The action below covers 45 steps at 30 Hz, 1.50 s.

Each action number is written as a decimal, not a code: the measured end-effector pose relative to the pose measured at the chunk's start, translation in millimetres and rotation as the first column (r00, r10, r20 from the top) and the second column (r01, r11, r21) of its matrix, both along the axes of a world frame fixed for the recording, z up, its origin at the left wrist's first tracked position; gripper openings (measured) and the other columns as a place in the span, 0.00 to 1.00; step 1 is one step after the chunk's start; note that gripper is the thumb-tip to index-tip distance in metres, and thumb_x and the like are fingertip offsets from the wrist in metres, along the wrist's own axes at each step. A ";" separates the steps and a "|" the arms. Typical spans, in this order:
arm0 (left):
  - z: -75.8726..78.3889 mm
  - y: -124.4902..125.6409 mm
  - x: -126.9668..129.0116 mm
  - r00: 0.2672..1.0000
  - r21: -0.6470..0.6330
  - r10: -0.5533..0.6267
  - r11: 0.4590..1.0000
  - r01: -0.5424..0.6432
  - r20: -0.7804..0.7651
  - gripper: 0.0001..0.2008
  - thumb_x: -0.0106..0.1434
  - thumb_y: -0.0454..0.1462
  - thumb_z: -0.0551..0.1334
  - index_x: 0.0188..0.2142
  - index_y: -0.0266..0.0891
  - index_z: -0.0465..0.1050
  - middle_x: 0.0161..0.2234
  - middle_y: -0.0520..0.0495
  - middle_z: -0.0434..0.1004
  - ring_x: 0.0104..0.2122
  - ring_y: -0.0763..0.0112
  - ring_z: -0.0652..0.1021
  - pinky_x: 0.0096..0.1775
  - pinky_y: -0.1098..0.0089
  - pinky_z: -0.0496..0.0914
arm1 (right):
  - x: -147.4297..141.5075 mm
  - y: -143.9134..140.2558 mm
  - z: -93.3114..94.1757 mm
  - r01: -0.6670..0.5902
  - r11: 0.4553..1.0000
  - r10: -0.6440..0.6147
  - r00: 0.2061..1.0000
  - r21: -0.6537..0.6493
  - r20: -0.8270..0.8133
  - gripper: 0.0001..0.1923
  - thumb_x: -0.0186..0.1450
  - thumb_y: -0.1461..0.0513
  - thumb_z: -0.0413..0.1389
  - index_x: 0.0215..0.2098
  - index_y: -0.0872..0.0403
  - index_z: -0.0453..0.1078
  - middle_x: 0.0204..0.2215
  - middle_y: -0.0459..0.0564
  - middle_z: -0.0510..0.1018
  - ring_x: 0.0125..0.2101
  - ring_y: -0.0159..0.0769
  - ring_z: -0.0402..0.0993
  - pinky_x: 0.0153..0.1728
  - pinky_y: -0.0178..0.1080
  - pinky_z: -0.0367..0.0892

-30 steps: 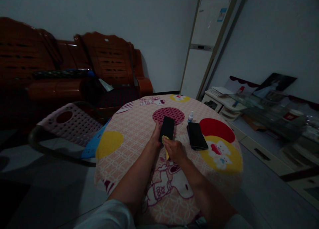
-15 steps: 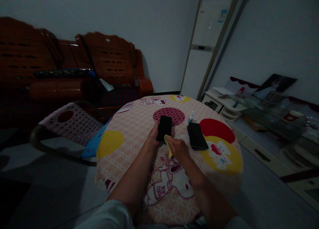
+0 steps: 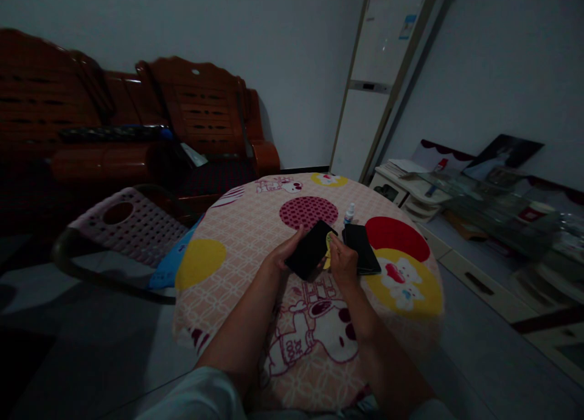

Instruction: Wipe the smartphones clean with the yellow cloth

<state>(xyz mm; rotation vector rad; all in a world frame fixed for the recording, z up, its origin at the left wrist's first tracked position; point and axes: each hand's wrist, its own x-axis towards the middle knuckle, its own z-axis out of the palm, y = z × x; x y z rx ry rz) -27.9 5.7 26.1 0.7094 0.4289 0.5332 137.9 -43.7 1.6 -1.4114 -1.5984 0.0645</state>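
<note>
Above the round table, my left hand [image 3: 285, 249] grips a black smartphone [image 3: 310, 251] by its left side, the dark face turned up and the body slanted to the right. A yellow cloth [image 3: 328, 249] is pinched in my right hand [image 3: 343, 260], pressed at the phone's right edge. Just right of that hand lies a second dark, flat device [image 3: 365, 249], partly covered by the hand; its kind is hard to tell. Behind it stands a small white bottle [image 3: 349, 213] with a blue label.
A patterned cloth covers the round table [image 3: 246, 249]. To the left are a woven chair [image 3: 132, 225] with a blue bag and a wooden sofa [image 3: 201, 115]. A white cabinet [image 3: 449, 255] with a glass shelf runs along the right.
The phone has turned from nearly upright to slanting rightward. My right hand has moved up and right with the cloth, from the phone's lower edge to its right edge.
</note>
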 end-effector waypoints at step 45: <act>-20.8 17.6 0.9 0.906 -0.033 0.373 0.922 -0.387 -0.201 0.11 0.60 0.40 0.62 0.34 0.32 0.73 0.26 0.43 0.78 0.21 0.68 0.77 0.27 0.70 0.72 | -17.3 -11.0 -0.4 -0.289 0.935 0.316 0.943 -0.207 0.107 0.17 0.66 0.63 0.50 0.51 0.47 0.72 0.45 0.49 0.79 0.42 0.38 0.78 0.43 0.36 0.71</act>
